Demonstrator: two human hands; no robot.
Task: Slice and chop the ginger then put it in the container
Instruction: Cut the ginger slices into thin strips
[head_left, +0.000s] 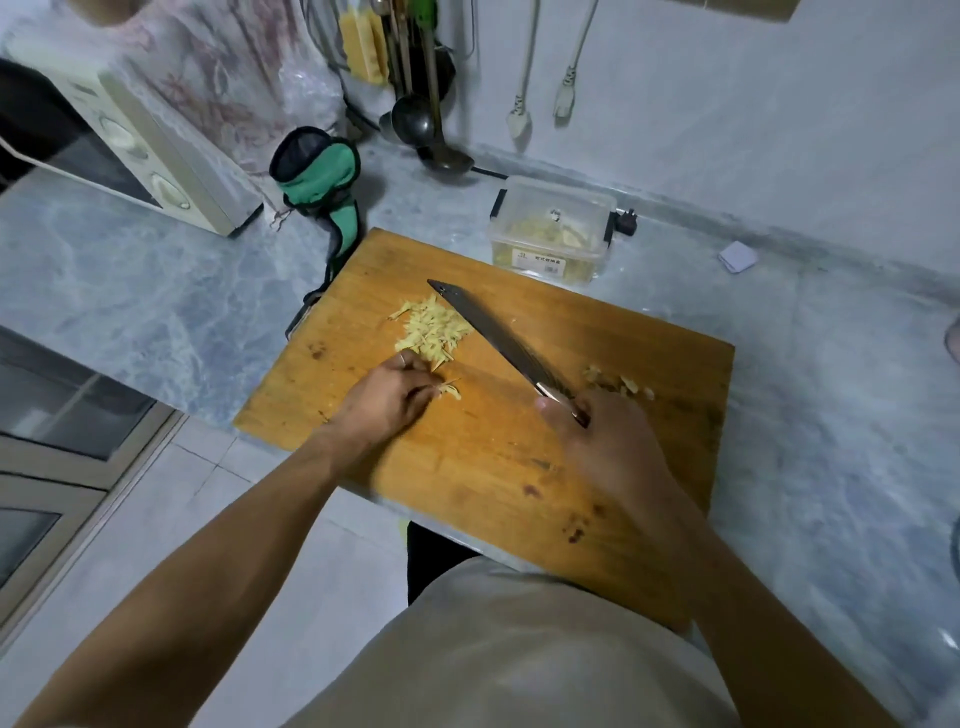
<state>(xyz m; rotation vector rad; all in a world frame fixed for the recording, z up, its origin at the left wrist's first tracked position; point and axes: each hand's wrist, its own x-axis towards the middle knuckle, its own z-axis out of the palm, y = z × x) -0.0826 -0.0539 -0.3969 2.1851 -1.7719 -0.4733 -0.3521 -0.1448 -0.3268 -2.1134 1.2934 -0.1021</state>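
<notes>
We see the bench (156, 291) carrying a microwave (130, 150) at its far left corner and a wooden board (467, 457) at its near edge. Beyond the board's far edge stands the container (553, 228), open, with pale strips inside. Our right hand (597, 441) grips the knife (498, 338) by its handle, blade slanting toward the board's far left corner. Our left hand (389, 395) pinches a few ginger strips just beside the ginger pile (431, 327) near the board's left edge. Scraps (618, 384) lie by the right hand.
</notes>
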